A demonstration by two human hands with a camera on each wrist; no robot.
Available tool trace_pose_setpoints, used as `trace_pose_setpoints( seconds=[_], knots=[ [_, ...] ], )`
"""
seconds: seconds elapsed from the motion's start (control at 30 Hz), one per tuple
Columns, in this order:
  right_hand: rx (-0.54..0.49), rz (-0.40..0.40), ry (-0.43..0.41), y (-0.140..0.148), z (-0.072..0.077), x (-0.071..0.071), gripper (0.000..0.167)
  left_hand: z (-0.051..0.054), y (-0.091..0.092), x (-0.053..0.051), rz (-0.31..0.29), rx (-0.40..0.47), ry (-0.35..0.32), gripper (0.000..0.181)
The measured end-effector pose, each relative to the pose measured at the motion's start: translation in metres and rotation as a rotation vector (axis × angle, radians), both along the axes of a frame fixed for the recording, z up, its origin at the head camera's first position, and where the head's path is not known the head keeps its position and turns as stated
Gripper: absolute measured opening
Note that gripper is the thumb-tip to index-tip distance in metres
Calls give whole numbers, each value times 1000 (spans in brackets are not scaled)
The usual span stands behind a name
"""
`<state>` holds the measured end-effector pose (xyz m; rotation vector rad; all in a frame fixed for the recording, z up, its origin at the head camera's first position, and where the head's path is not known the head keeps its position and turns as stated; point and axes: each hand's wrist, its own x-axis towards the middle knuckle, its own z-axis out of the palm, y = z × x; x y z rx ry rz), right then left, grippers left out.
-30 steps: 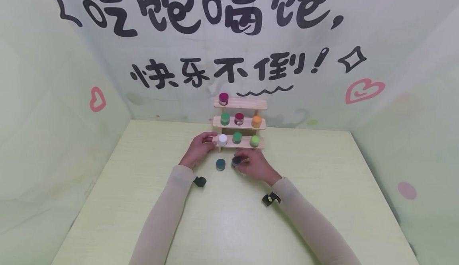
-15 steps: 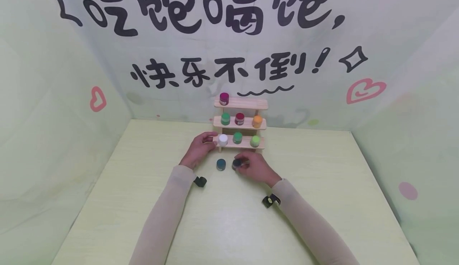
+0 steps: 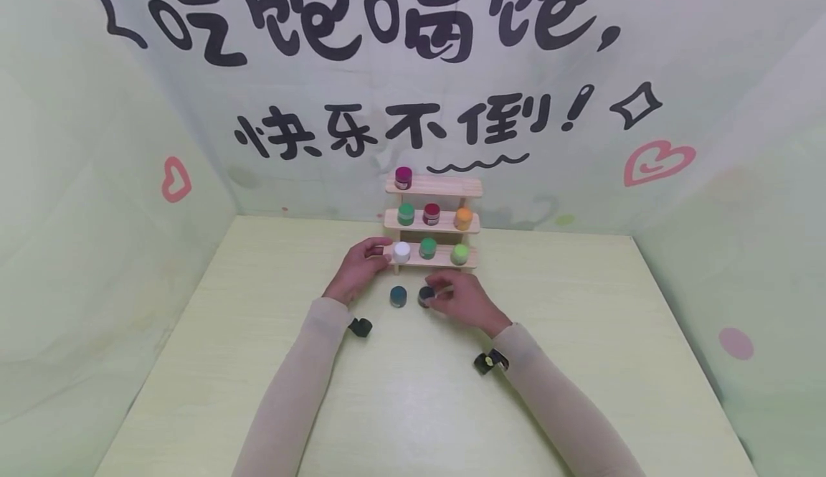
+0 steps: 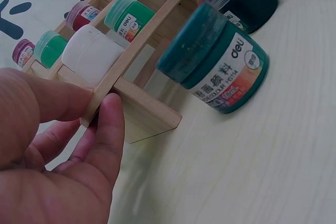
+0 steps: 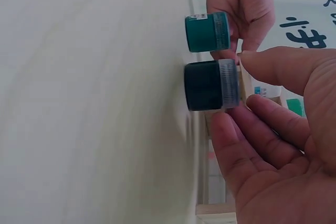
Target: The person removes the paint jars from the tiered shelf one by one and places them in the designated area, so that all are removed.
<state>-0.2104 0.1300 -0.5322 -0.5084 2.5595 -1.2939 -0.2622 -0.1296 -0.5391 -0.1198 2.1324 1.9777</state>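
A small three-tier wooden rack [image 3: 445, 187] holds several paint jars. My left hand [image 3: 357, 269] pinches the left end of its lowest shelf, thumb above and fingers below, as the left wrist view shows. Beside that grip sits a white jar [image 4: 92, 53]. Two jars stand upright on the table in front of the rack: a teal paint jar [image 4: 218, 64] and, to its right, a dark blue-green paint jar [image 5: 210, 85]. My right hand [image 3: 467, 301] is around the dark jar with thumb and fingers spread; in the right wrist view they appear loose of it.
Green [image 3: 406, 214], dark red [image 3: 431, 214] and orange jars [image 3: 463, 219] occupy the middle shelf. A magenta jar [image 3: 403, 178] is on the top shelf. Green [image 3: 428, 248] and lime jars [image 3: 459, 254] share the bottom shelf. Behind the table [image 3: 400, 405] hangs a printed cloth [image 3: 310, 90].
My right hand has loosened from the dark jar, its fingers parting and drawing slightly right. That jar now stands beside the teal one. My left hand keeps its place on the rack.
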Motion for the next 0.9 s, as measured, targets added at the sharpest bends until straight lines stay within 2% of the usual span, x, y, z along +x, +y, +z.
trace_pose_setpoints(
  seconds=[0.37,0.63,0.9],
  knots=[
    [-70,-4,-14,0,20,-2,40,1,1,0,1,-1,-1,39],
    [-84,0,87,-3,40,-9,32,1,0,3,7,71,4,41],
    [-121,-36,145,-6,68,-25,28,1,1,1,3,72,-10,42]
  ],
)
